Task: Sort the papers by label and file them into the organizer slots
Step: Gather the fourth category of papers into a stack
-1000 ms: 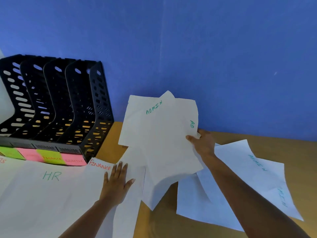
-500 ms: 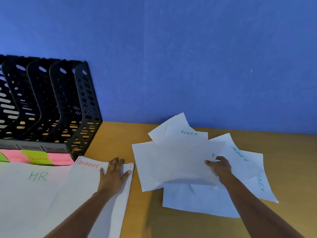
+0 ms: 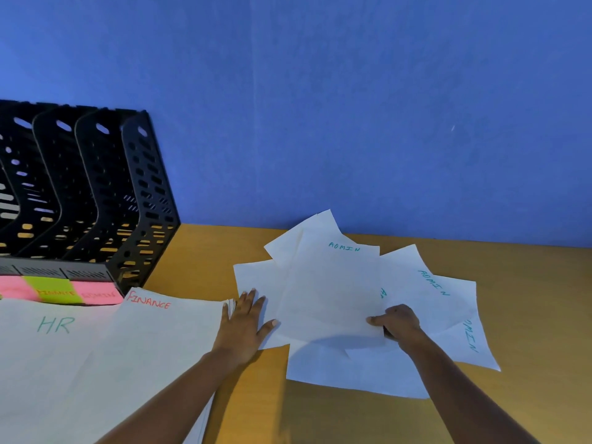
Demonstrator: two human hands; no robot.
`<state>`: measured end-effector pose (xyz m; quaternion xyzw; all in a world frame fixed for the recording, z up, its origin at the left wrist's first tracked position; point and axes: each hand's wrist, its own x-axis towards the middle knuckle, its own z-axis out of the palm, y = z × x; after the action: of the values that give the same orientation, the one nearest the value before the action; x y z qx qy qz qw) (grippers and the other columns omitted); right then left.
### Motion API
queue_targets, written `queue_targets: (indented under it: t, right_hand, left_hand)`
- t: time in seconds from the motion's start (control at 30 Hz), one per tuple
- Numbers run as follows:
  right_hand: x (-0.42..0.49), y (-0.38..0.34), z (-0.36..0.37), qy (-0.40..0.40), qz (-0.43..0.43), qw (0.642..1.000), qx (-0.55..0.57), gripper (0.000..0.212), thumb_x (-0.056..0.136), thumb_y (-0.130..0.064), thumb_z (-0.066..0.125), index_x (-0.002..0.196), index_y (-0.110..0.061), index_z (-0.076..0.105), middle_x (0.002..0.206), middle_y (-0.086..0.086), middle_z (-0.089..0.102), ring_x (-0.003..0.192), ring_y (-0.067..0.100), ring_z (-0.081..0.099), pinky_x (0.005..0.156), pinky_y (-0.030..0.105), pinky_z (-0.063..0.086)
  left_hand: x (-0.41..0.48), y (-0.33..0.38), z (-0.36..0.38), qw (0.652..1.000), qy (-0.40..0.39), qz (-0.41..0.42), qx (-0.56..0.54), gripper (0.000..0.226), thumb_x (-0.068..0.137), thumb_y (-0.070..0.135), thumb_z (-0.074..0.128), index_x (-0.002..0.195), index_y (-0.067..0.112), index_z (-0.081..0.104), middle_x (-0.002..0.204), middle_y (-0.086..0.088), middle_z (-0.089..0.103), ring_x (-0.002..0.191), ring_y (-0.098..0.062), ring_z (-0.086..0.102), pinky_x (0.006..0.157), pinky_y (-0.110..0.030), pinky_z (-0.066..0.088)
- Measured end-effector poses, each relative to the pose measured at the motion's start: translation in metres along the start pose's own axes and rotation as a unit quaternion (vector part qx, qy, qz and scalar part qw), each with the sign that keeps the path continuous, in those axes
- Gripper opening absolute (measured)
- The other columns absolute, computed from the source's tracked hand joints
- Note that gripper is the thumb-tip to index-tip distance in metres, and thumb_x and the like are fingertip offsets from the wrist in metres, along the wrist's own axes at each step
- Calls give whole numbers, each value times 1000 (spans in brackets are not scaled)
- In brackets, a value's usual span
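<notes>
Several white sheets marked ADMIN lie fanned out on the wooden table, right of centre. My right hand pinches the near right corner of the top sheets, thumb on top. My left hand lies flat with straight fingers on the left edge of that heap, beside the FINANCE stack. An HR stack lies further left. The black slotted organizer stands at the back left, with pink and green sticky labels along its front.
The blue wall rises right behind the table. Bare wooden table shows to the right of the ADMIN sheets and between the two arms near the front edge.
My right hand has brought the held ADMIN sheets down from the air onto the sheets lying on the table. My left hand slid right from the FINANCE stack onto the heap's edge.
</notes>
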<state>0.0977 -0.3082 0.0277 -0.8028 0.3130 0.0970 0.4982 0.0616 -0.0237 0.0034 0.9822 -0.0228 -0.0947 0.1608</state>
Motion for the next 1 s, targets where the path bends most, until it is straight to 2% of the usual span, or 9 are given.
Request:
queue_targets:
  t: [0.1,0.17,0.3,0.4,0.5,0.57,0.73,0.87,1.0]
  right_hand:
    - [1,-3,-4,-7,-23,997,69,30,71,0,76,96,1,60,108,20,62,102,37,60,88,40,53]
    - [1,-9,-9,16,-59,994,92,26,73,-1,74,97,1,65,99,17,65,90,33,62,83,38,52]
    - [-2,-26,-21,16,-109,986,124,11,75,-2,72,86,-3,70,94,17,68,88,33,63,83,38,52]
    - [-10,-31,-28,-27,-142,976,161,16,78,-1,69,93,-5,70,98,16,68,93,33,62,83,38,51]
    - [-27,-26,-32,-75,-191,965,162,11,81,-2,66,88,-10,69,90,12,67,85,28,61,72,29,50]
    - [-35,-22,-30,-103,-208,960,155,12,82,-3,65,82,-14,69,84,6,66,78,23,60,66,24,48]
    - [-41,-11,-13,-177,-172,953,174,7,86,-8,62,85,-10,69,84,7,69,80,23,64,66,19,54]
    - [-23,10,-5,-103,-75,966,223,6,87,-4,61,86,-1,66,78,12,64,67,20,64,52,16,56]
    - [-2,40,-5,-51,9,977,207,12,84,-5,64,81,7,65,67,15,63,53,19,65,51,21,57]
  left_hand:
    - [2,12,-3,1000,4,7,-9,139,37,87,-33,148,23,20,160,0,3,148,-17,1,119,-42,-1]
    - [4,23,-7,998,3,5,-57,114,61,87,-11,146,21,25,159,0,7,148,-17,5,118,-41,4]
    - [5,46,-22,964,17,-13,-266,55,96,41,38,143,14,32,157,-5,19,144,-23,21,115,-34,21]
    - [10,55,-38,906,32,-84,-414,52,97,40,34,141,12,37,147,-8,38,134,-27,37,108,-36,30]
    - [15,51,-52,809,8,-165,-564,56,95,46,39,138,11,43,132,-7,50,120,-29,49,100,-41,41]
    - [16,41,-57,768,-22,-156,-621,48,94,36,48,130,5,51,127,-16,58,109,-34,57,94,-44,46]
    - [4,28,-47,741,22,-135,-657,37,88,-6,53,125,-9,51,132,-24,54,107,-36,56,97,-46,43]
    - [-5,10,-37,736,89,-138,-657,38,89,-14,45,127,-15,46,136,-26,48,124,-41,48,101,-46,38]
    - [-11,-9,-35,744,128,-151,-639,35,90,-10,47,125,-11,49,134,-21,52,118,-34,51,101,-43,38]
